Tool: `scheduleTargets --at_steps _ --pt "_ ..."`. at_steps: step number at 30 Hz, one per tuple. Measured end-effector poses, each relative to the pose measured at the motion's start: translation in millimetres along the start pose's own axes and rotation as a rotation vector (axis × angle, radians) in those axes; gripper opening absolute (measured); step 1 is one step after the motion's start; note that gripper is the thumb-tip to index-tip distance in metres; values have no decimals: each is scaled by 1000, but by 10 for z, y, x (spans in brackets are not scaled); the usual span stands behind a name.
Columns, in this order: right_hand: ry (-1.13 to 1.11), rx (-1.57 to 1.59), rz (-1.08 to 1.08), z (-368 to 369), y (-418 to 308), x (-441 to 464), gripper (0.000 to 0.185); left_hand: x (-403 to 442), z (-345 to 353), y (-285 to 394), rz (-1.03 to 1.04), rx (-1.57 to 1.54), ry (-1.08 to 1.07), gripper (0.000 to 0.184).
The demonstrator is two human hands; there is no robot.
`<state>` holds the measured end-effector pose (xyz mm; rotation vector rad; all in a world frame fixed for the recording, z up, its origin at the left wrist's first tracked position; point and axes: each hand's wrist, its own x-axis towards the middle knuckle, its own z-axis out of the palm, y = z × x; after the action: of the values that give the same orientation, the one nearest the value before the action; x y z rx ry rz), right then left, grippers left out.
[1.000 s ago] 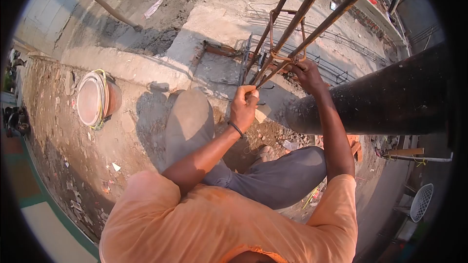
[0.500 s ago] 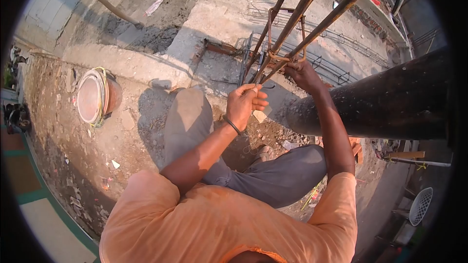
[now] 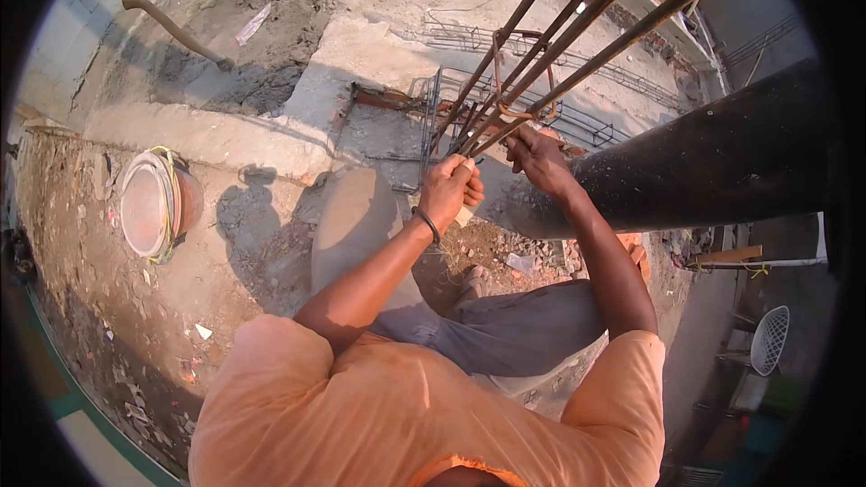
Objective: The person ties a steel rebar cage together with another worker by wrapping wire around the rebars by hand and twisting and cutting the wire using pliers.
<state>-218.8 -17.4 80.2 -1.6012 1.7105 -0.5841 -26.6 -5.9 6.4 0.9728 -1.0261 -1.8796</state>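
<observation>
Several rusty steel rebars [image 3: 577, 25] rise at a slant from the ground and run out past the top of the view. A bent square stirrup [image 3: 497, 72] rings them. My left hand [image 3: 448, 191], with a dark band at its wrist, is closed at the low end of the bars, thumb pressed to the curled fingers. Just under the stirrup, my right hand [image 3: 543, 162] is closed beside the nearest bar, fingertips pinched together. What either pinch holds is too small or hidden to make out.
A thick black pipe [image 3: 695, 158] slants close by my right forearm. Left stands a bucket [image 3: 152, 203] with a yellow-green cord. Wet mortar [image 3: 262, 45] with a wooden handle [image 3: 171, 25] in it lies at upper left. A thin rebar cage [image 3: 577, 117] lies behind the bars.
My right hand has come off the stirrup's corner, down and left, to below it. My left hand's fingers have curled in more. The camera view has shifted slightly.
</observation>
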Motion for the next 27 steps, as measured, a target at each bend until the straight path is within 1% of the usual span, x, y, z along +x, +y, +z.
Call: scheduleTargets --at_steps 3,5,6,7,8,9,11,12,15,18,21,22,24,27 --pt "21 92 128 277 -40 -329 27 -1 54 -85 53 21 19 28" --pt "95 187 168 552 -174 -568 25 6 71 -141 109 93 45 27" --pt "215 298 124 766 -195 -624 24 19 70 -170 145 152 64 27" --pt "294 218 95 867 -258 -679 25 0 90 -134 188 209 81 26" --pt "386 226 89 994 -247 -703 27 -34 104 -91 131 189 94 24" --pt "474 227 73 1088 -253 -696 28 -33 84 -69 205 328 97 24" --pt "529 170 85 1189 -293 -715 30 -18 5 0 369 597 126 24" --pt "550 141 92 1232 -322 -718 32 -58 -1 103 246 597 78 22" --pt "650 195 90 1332 -333 -672 33 -10 -64 35 229 556 21 22" --pt "723 99 66 1405 -436 -675 30 116 -130 -180 393 502 6 20" --pt "621 257 173 1350 -462 -703 31 120 -163 -124 237 414 -68 21" --pt "635 275 168 1344 -413 -712 29 48 -99 -31 153 187 -102 23" --pt "668 305 153 1287 -270 -721 27 73 -144 -48 114 172 -116 23" --pt "695 257 217 1164 -155 -690 22 125 -172 -32 96 168 -112 23"
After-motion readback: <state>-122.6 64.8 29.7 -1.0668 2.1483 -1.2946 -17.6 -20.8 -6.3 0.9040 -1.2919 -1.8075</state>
